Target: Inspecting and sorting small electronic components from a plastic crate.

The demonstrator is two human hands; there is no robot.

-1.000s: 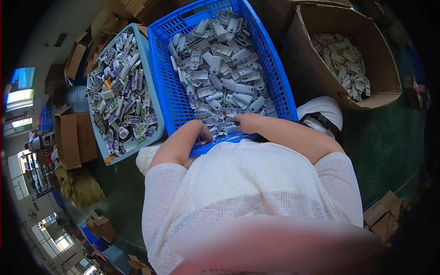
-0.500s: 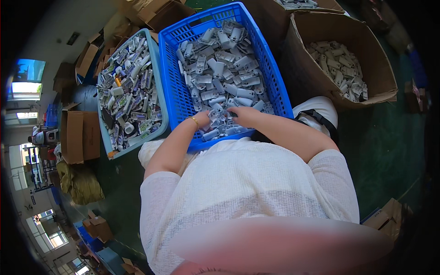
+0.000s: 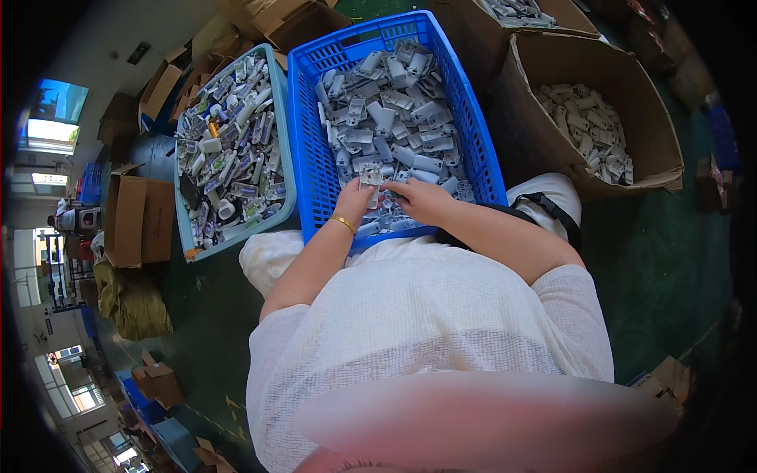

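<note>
A: Step in hand?
B: One white casing (image 3: 370, 174), held over the near end of the blue basket (image 3: 307, 158). Single-piece handling, I'd judge. Left hand (image 3: 356, 199) pinches it; right hand (image 3: 426, 201) alongside, fingers curled, touching or just short.
A: Right grip?
B: Can't tell. Dark patch by the fingertips; tool or shadow, unclear.
A: Next move calls for?
B: Probably a steady left pinch while the right fingers find purchase.
A: Hidden?
B: Casing's underside, behind the left fingers. Some loose casings (image 3: 386, 118) at the basket's near end, blocked by both hands. Cardboard box (image 3: 473, 51) beyond the basket's far right corner, cut off by the frame.
</note>
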